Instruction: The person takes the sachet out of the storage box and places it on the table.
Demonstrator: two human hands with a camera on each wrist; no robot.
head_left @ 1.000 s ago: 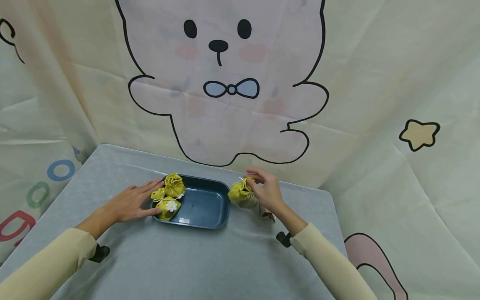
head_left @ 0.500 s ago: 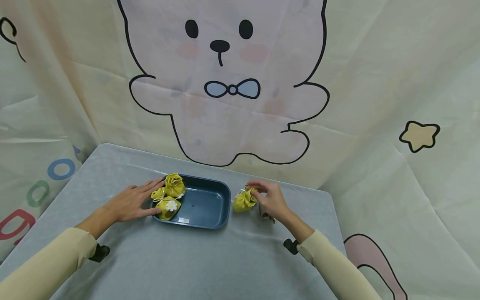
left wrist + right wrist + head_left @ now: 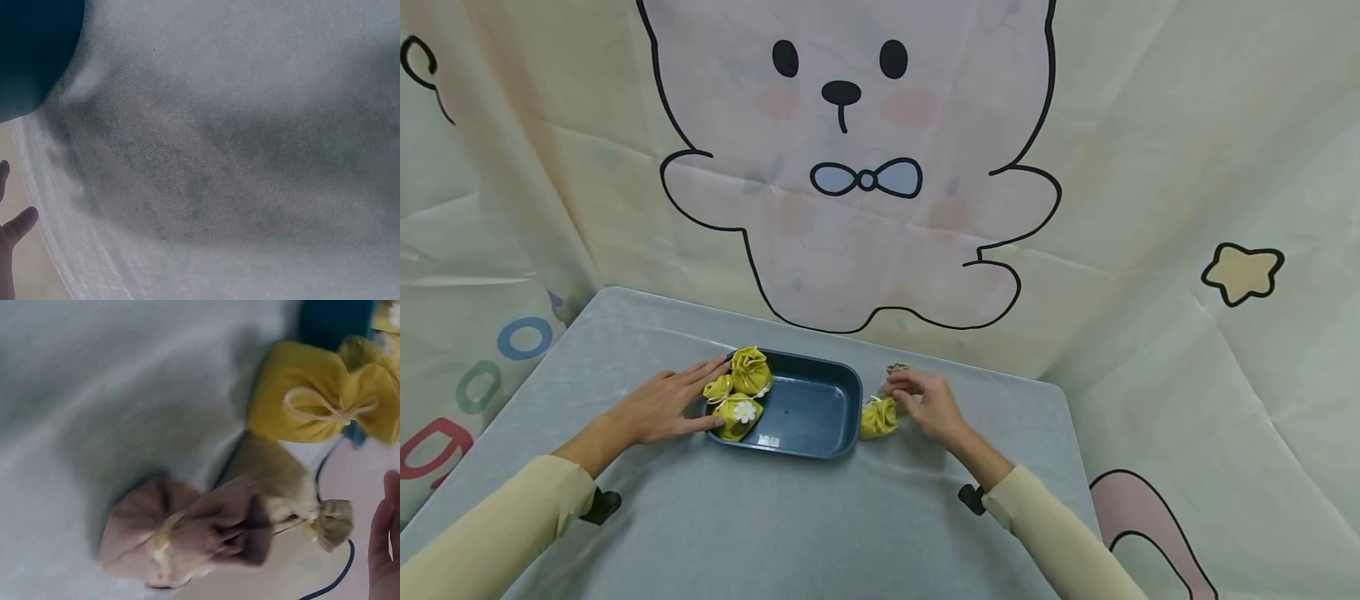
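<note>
Fingers outstretched, my left hand (image 3: 658, 406) rests against the left end of a dark blue tray (image 3: 820, 452). Two yellow drawstring pouches, one at the back (image 3: 749, 372) and one in front with a white flower (image 3: 737, 417), lie in that end of the tray. Just right of the tray, a third yellow pouch (image 3: 878, 419) with a cream bow sits on the table. My right hand (image 3: 927, 407) is beside it; in the right wrist view the fingers (image 3: 382, 540) stand apart from this pouch, holding nothing. Only fingertips (image 3: 22, 225) of my left hand show in the left wrist view.
A tan burlap pouch (image 3: 265, 472) and a dusty pink pouch (image 3: 181, 531) lie near the yellow one; my right hand mostly covers them in the head view. A grey cloth covers the table (image 3: 760, 533). A printed curtain (image 3: 1112, 167) hangs behind.
My right hand has moved the yellow pouch right, then back left and down beside the tray, and let it go. The burlap pouch's top now shows behind the hand. My left hand stays put.
</note>
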